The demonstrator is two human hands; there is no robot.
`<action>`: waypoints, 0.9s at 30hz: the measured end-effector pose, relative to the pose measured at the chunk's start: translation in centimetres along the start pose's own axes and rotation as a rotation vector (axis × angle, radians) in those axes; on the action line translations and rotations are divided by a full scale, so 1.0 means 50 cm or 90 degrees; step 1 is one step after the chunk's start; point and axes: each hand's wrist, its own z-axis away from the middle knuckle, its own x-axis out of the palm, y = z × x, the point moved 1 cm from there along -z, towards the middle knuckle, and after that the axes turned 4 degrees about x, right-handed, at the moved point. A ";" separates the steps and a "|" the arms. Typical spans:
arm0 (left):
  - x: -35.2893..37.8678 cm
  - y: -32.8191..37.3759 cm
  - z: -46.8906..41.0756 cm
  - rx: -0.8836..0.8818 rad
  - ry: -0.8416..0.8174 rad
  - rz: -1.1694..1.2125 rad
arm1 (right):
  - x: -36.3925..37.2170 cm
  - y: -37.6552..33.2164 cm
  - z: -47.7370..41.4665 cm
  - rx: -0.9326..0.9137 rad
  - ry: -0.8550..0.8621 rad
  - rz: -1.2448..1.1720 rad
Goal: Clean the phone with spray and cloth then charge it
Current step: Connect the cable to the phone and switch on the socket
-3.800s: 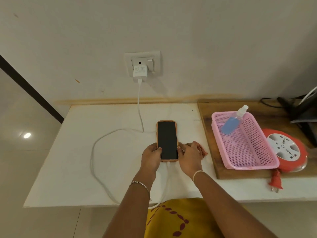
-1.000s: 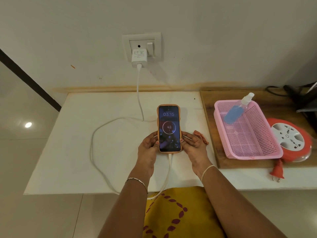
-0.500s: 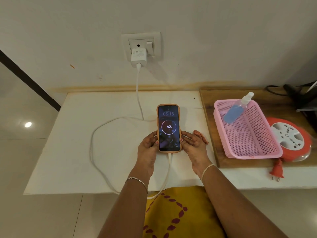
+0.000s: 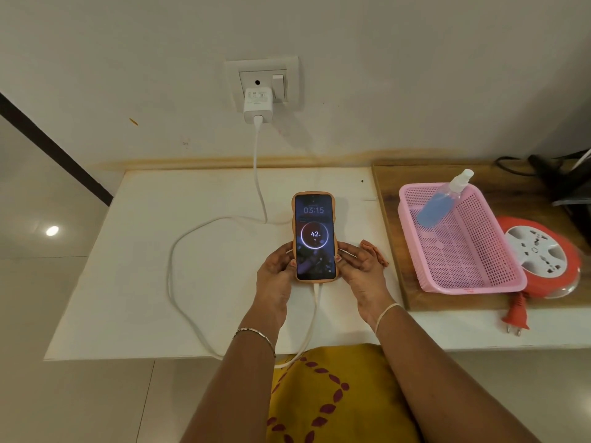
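Screen's lit up since a few seconds ago and reads 42%, the phone [image 4: 315, 235] lying flat mid-counter [image 4: 128, 282] with its cable [image 4: 255, 155] plugged in, left hand [image 4: 275, 270] and right hand [image 4: 360, 268] pinching its lower edges with curled fingers [image 4: 347, 251].

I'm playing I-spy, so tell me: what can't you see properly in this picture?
- Head view: cloth, mostly behind the right hand.
- Head view: dark gear, cut off by the right edge.
- Head view: charger label, too small to read.
- Head view: lower sides of the phone, covered by fingers.
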 end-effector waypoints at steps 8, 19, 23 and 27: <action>0.001 0.001 0.001 0.004 -0.002 0.008 | 0.002 -0.001 0.000 -0.003 0.000 -0.006; 0.003 -0.005 -0.005 0.016 0.003 0.001 | 0.002 0.000 -0.001 -0.013 -0.003 0.001; 0.005 -0.006 -0.006 0.021 0.007 0.001 | 0.002 0.002 -0.003 -0.010 0.001 0.007; 0.005 -0.006 -0.005 0.025 0.008 0.005 | 0.004 0.003 -0.004 -0.005 0.004 0.012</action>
